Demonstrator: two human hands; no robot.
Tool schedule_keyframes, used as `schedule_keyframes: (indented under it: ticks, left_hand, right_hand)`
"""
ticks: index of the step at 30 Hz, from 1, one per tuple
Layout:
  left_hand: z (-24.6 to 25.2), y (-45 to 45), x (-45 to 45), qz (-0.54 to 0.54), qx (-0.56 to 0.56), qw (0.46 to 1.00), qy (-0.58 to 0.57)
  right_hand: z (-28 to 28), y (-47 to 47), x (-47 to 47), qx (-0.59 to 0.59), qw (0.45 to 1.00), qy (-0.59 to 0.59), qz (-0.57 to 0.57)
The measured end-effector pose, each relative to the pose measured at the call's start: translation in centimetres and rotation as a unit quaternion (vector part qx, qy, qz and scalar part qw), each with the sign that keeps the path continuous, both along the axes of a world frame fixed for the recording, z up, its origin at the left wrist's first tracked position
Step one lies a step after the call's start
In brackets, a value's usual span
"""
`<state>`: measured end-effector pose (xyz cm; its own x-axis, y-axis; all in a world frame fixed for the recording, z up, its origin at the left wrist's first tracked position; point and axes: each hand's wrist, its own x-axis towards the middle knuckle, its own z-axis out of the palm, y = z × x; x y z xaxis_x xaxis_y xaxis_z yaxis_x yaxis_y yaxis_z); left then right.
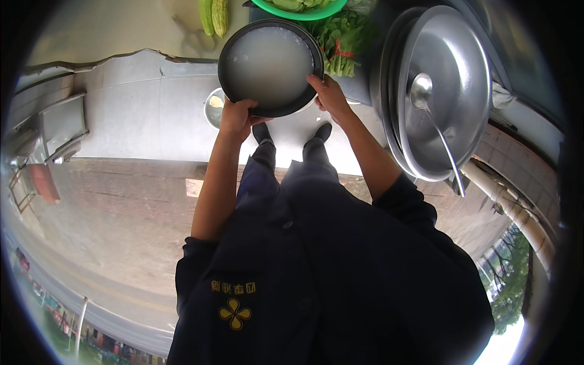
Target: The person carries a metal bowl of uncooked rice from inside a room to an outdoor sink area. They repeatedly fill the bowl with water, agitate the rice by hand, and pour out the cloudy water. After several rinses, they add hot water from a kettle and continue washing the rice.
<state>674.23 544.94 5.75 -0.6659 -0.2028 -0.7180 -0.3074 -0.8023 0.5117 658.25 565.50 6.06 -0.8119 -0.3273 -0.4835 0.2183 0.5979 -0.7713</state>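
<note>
Both hands hold a round dark-rimmed pot [271,68] of cloudy whitish liquid in front of me. My left hand [238,114] grips its lower left rim, thumb on top and fingers beneath. At its right rim, my right hand [329,96] has the thumb over the edge; part of its fingers is hidden. Just beyond the pot are a green plastic basin [303,16] of green leaves and leafy greens [342,43] tied with a red band.
Large stacked metal basins [474,96] stand at the right, with a metal ladle [422,93] inside the top one. Two long green gourds [220,18] lie at the upper left. A round container [213,112] is lower down, partly behind my left hand. My shoes [323,132] show below the pot.
</note>
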Motion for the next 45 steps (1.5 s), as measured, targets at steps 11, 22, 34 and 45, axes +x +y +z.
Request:
schedule_keyframes:
  ticks: [11,22,34,45]
  left_hand:
    - [2.5,3.4,6.7,-0.001,-0.136,0.983,-0.124]
    - [4.6,8.6,15.9,-0.098,-0.118,0.956,-0.250]
    - [5.9,10.5,16.2,-0.140,-0.125,0.939,-0.287]
    - [6.0,10.2,13.2,-0.223,-0.193,0.908,-0.298]
  right_hand:
    - [-0.7,3.6,8.1,-0.032,0.991,-0.127,0.031]
    - [-5.1,12.2,20.3,-0.014,0.977,-0.109,0.180]
    - [-5.5,13.9,20.7,-0.029,0.939,0.041,0.341]
    - [-4.6,14.2,18.8,-0.027,0.943,-0.020,0.330]
